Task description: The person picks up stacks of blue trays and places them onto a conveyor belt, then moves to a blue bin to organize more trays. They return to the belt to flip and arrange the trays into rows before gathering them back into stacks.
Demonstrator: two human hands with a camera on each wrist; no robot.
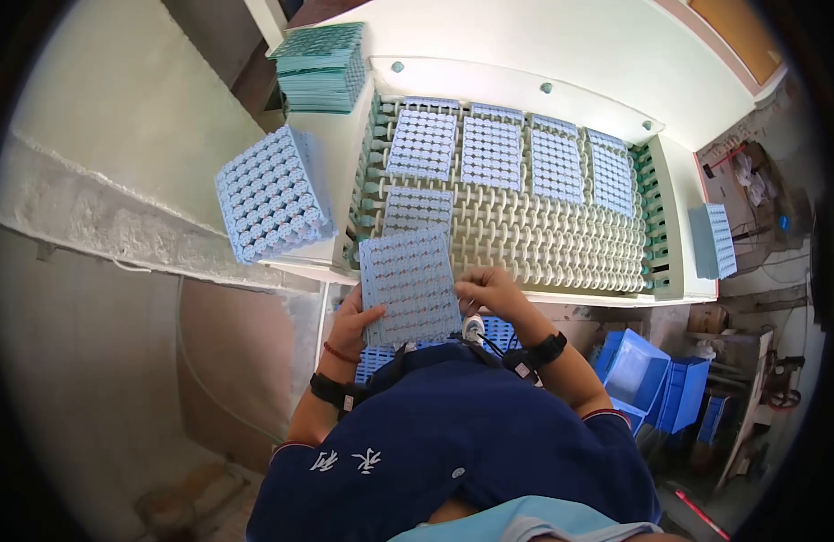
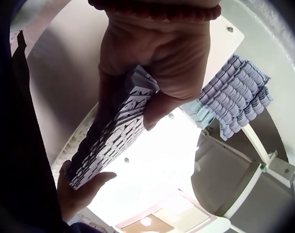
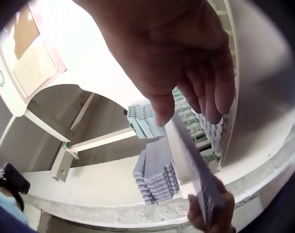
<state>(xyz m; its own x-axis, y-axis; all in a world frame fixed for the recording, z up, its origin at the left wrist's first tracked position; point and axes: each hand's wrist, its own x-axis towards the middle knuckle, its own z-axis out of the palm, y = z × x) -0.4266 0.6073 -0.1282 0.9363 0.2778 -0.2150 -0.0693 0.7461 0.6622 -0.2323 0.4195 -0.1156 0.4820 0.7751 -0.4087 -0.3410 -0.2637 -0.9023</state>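
Both hands hold one blue perforated tray [image 1: 410, 285] in front of a white roller conveyor [image 1: 561, 239]. My left hand [image 1: 354, 325] grips its left edge, thumb on top; in the left wrist view the left hand [image 2: 162, 73] curls round the tray [image 2: 113, 131]. My right hand [image 1: 489, 291] pinches the right edge; in the right wrist view the right hand [image 3: 186, 63] holds the tray [image 3: 196, 165] edge-on. Several similar blue trays [image 1: 493, 154] lie flat on the rollers.
A stack of blue trays [image 1: 270, 194] leans on the machine's left ledge, and a teal stack [image 1: 322, 65] sits behind it. Another tray stack [image 1: 713, 239] stands at the right end. Blue plastic bins [image 1: 647, 375] sit on the floor at right. A concrete wall [image 1: 92, 181] runs along the left.
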